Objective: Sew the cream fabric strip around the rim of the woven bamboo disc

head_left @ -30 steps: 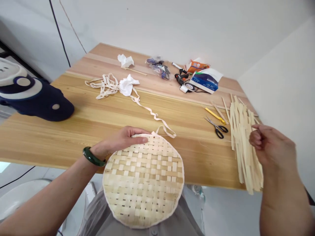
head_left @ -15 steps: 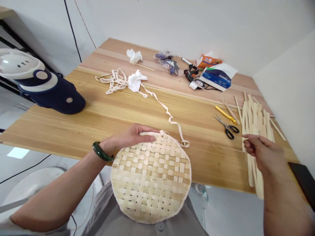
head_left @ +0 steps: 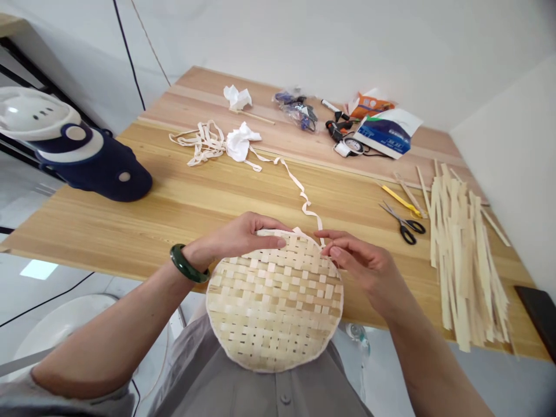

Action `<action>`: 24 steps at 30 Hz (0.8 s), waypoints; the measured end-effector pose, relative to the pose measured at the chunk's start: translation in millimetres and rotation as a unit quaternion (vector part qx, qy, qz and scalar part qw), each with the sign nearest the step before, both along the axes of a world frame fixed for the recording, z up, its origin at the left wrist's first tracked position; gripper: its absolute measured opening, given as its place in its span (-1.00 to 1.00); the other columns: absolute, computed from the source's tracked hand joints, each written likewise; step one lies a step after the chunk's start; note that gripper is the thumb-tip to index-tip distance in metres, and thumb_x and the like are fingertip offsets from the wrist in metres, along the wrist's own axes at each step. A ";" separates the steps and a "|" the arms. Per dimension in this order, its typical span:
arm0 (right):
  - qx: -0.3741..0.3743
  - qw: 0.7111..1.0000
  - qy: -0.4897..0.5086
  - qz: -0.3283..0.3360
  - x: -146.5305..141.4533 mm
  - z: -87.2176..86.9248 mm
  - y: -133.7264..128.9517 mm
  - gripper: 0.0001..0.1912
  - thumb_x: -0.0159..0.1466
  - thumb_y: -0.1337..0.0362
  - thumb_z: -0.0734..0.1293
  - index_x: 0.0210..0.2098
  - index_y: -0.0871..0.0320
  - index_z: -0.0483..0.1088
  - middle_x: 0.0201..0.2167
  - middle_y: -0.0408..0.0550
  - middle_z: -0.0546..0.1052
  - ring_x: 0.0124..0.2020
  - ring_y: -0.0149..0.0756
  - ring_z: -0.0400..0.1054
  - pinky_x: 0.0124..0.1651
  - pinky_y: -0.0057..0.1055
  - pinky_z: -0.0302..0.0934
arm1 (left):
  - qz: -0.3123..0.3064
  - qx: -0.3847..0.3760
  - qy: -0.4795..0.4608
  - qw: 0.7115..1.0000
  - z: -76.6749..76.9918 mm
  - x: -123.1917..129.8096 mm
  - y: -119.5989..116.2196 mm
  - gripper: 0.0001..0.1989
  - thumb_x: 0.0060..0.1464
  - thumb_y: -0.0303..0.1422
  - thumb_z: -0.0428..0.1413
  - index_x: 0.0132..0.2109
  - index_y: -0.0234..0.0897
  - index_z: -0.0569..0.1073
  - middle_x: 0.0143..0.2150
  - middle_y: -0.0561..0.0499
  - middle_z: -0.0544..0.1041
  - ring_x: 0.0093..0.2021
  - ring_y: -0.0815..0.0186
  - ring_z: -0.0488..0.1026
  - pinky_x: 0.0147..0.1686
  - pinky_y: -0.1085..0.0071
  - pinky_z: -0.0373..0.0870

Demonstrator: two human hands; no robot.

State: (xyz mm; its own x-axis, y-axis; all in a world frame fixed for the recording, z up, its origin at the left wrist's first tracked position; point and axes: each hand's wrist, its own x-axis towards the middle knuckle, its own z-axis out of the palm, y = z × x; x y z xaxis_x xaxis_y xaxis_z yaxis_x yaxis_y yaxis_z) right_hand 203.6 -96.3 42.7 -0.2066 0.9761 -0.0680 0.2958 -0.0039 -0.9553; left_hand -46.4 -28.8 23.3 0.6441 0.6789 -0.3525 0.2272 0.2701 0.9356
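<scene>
1 woven disc (head_left: 274,304) above the lap (head_left: 190,353) is being gripped at its top edge by the left hand (head_left: 243,236); the grip of the right hand (head_left: 362,260) cannot be told; room is being left toward scissors (head_left: 400,220).

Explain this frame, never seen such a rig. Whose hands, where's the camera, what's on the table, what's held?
There is no machine: these are one person's bare hands, seen by a camera worn on the head, looking forward and down. The left hand grips a round woven panel at its top edge, thumb on the face. The right hand is at the panel's upper right rim, fingertips close together; anything between them is too fine to make out.

On the wooden table, pale flat strips lie at the right, with scissors beside them. Farther back are crumpled white paper, a tangle of pale ribbon and a blue box. A dark-blue and white object is at the left.
</scene>
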 end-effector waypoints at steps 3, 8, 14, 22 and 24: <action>-0.019 0.999 -0.045 -0.012 -2.8 -3.8 -0.1 -0.81 0.31 0.18 0.32 -0.35 0.07 0.54 -0.22 -0.13 0.61 -0.14 -0.33 0.45 -0.15 -0.47 0.30 | 0.002 -0.005 -0.009 1.000 0.2 1.9 -1.9 -0.60 0.10 -0.18 0.24 0.06 -0.24 0.56 -0.05 -0.04 0.64 -0.17 0.26 0.56 -0.22 0.43 0.46; -0.025 0.995 -0.095 -0.023 -5.3 -4.7 -3.8 -0.80 0.30 0.18 0.31 -0.34 0.08 0.56 -0.36 -0.15 0.60 -0.35 -0.39 0.42 -0.32 -0.51 0.26 | 0.073 0.045 -0.031 0.996 1.2 7.7 0.5 -0.61 0.24 -0.12 0.07 -0.01 -0.33 0.55 -0.05 -0.10 0.62 -0.21 0.30 0.54 -0.25 0.44 0.43; -0.020 0.993 -0.112 -0.016 -4.5 -2.6 -4.7 -0.79 0.31 0.17 0.31 -0.32 0.08 0.57 -0.37 -0.15 0.60 -0.40 -0.42 0.38 -0.37 -0.52 0.22 | -0.041 0.138 -0.035 0.989 12.0 18.9 16.6 -0.67 0.28 -0.27 0.03 0.09 -0.28 0.52 0.08 -0.05 0.57 0.07 0.25 0.47 0.03 0.40 0.34; 0.002 0.993 -0.116 -0.032 -0.5 0.1 -8.8 -0.81 0.29 0.17 0.32 -0.34 0.07 0.57 -0.37 -0.15 0.61 -0.40 -0.42 0.39 -0.40 -0.55 0.22 | -0.079 0.155 -0.026 0.984 9.0 27.4 25.6 -0.69 0.26 -0.22 0.04 -0.16 -0.31 0.60 -0.19 0.00 0.61 -0.26 0.37 0.50 -0.30 0.52 0.35; -0.002 0.993 -0.114 -0.033 0.4 -0.4 -10.1 -0.80 0.30 0.17 0.32 -0.34 0.06 0.57 -0.38 -0.16 0.61 -0.41 -0.42 0.38 -0.40 -0.55 0.22 | -0.080 0.162 -0.014 0.983 8.7 25.9 26.7 -0.70 0.24 -0.22 0.06 -0.18 -0.32 0.61 -0.23 0.01 0.60 -0.29 0.38 0.49 -0.34 0.53 0.34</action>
